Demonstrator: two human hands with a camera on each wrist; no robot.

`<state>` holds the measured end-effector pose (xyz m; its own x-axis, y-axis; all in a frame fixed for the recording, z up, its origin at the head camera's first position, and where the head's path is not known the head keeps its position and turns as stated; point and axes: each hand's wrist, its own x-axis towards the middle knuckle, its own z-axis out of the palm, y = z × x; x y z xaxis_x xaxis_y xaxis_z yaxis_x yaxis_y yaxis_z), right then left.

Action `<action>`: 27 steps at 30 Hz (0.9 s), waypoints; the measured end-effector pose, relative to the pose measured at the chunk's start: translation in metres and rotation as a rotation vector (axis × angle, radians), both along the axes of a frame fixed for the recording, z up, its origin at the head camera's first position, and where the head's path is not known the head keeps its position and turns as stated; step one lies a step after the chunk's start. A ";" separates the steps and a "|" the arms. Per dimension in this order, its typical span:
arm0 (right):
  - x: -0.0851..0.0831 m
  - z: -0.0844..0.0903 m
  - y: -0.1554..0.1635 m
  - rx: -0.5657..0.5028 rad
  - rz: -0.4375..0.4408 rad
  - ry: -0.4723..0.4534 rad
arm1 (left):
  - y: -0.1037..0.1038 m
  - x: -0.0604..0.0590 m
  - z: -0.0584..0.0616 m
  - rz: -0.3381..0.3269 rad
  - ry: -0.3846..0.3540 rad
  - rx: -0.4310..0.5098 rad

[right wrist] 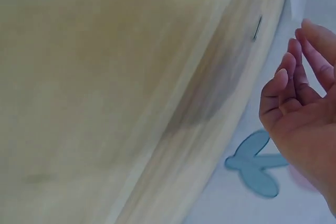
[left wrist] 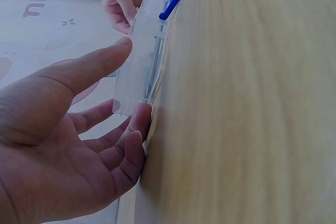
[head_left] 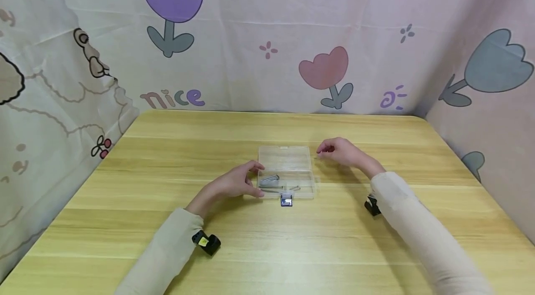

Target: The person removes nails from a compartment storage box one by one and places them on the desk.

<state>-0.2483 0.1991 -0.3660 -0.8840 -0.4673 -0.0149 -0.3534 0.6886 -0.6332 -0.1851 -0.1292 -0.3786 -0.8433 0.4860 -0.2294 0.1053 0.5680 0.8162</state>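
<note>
Head view: left hand (head_left: 234,184) fingers spread, touching clear box (head_left: 286,172).

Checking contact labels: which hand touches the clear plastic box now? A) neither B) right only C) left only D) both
C: the left hand has its fingers against the side of the box, while the right hand hovers apart beside its far corner.

Bare hands, long cream sleeves (head_left: 167,253) — a small black wrist camera (head_left: 206,242) on each forearm.
</note>
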 end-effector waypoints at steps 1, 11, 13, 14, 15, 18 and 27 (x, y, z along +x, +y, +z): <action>0.004 0.001 -0.002 -0.006 0.015 0.011 | 0.000 0.000 0.000 0.002 -0.002 0.000; 0.043 0.002 -0.019 -0.120 0.131 0.065 | 0.001 0.000 0.001 -0.001 -0.005 0.011; 0.048 0.001 -0.021 -0.127 0.158 0.059 | 0.001 0.000 0.001 0.000 -0.008 0.016; 0.051 0.001 -0.022 -0.129 0.168 0.060 | 0.000 0.000 0.000 0.001 -0.010 0.019; 0.053 0.000 -0.023 -0.131 0.176 0.060 | 0.000 0.000 0.000 0.000 -0.011 0.022; 0.058 -0.001 -0.026 -0.125 0.190 0.068 | 0.000 0.000 0.000 0.000 -0.012 0.026; 0.070 -0.001 -0.038 -0.046 0.208 0.087 | 0.000 0.001 0.002 -0.004 -0.007 0.032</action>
<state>-0.1784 0.1614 -0.3674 -0.7654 -0.6382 0.0825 -0.5392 0.5661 -0.6236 -0.1837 -0.1294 -0.3768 -0.8397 0.4965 -0.2198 0.1017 0.5415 0.8345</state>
